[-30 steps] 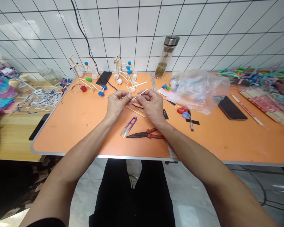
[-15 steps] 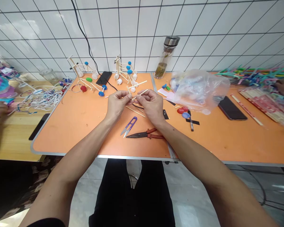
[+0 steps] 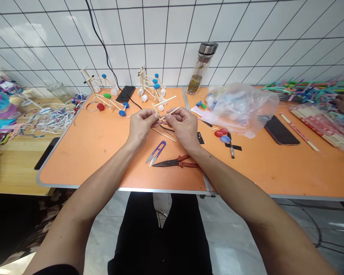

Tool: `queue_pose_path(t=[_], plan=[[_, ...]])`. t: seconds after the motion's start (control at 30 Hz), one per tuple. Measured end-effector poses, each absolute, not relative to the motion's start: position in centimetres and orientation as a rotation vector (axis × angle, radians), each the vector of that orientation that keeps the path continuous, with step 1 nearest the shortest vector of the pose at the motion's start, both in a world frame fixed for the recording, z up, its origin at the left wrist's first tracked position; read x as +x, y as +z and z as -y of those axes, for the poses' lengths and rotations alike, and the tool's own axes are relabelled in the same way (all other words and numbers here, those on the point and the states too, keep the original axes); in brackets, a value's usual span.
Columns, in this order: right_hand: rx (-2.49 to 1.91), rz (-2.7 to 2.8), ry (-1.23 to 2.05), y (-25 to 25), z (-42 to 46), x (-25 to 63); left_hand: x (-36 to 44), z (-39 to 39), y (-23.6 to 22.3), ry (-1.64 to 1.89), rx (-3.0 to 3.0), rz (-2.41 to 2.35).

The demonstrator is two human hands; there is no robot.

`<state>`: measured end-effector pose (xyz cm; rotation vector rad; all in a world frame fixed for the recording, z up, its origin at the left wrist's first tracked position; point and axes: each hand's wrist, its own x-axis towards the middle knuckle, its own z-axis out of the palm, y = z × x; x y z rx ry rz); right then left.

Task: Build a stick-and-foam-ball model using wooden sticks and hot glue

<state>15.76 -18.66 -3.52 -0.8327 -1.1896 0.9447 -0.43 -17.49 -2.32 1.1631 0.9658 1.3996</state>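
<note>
thin wooden sticks [image 3: 173, 110] sit pinched in the fingers of the left hand [image 3: 141, 124] and right hand [image 3: 184, 125], held close together.

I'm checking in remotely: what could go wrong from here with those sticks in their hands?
The thin wooden sticks pinched between the left hand and right hand might slip or snap. The purple-handled thread snips lie just below the hands, tips exposed, so a lowered hand could catch them. The wooden stick model stands close behind and could perhaps get knocked.
</note>
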Motion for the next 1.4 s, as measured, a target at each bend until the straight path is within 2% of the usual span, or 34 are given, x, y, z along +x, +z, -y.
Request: queue_pose_path(t=[1.4], plan=[[-0.894,1.25,0.939,-3.56,18.63,16.09,-0.26,17.76,-2.05,1.393,1.123,-0.98]])
